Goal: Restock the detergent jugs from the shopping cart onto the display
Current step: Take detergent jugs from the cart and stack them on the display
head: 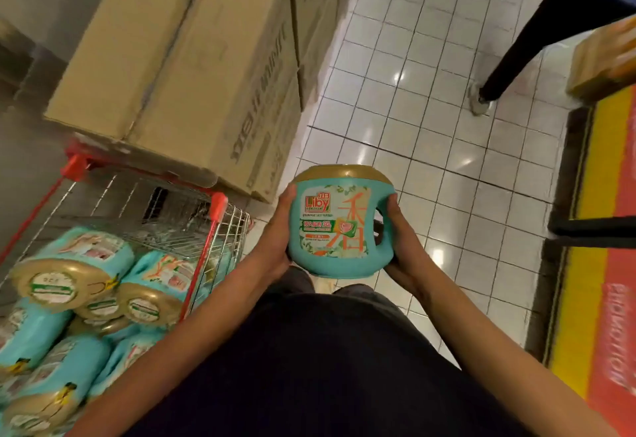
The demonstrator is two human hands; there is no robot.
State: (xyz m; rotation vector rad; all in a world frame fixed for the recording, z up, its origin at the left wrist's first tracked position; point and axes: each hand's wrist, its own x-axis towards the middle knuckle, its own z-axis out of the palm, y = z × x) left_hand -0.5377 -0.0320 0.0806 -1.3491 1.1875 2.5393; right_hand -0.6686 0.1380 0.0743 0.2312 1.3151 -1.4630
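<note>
In the head view, one teal detergent jug (pixel 327 230) is held up between both grips, over the white tiled floor (pixel 430 99). The jug is kept the right way up. Its gold cap (pixel 344 173) is on the side far from the grips, and its label (pixel 330 223) is turned to the camera.

The left grip (pixel 278 240) is closed on the jug's plain side, with the thumb laid up along that side, close to the cap. The right grip (pixel 401 247) is closed on the side with the handle (pixel 385 216). Its thumb is set on top of the handle, and its fingers are tucked under the jug's bottom edge.

To the left of the left grip, a wire shopping cart (pixel 213 216) with red corners is seen. More jugs (pixel 72 264) are piled inside it on their sides, with their caps turned to the camera. Past the cart, farther out than the left grip, big brown cardboard boxes (pixel 172 58) are stacked.

To the right of the right grip, well apart from it, a yellow and red display base (pixel 612 299) is seen by the floor, with a black bar (pixel 592 230) across it. Far out past the right grip, another person's dark leg (pixel 537 30) and pale shoe (pixel 478 102) are seen on the floor.
</note>
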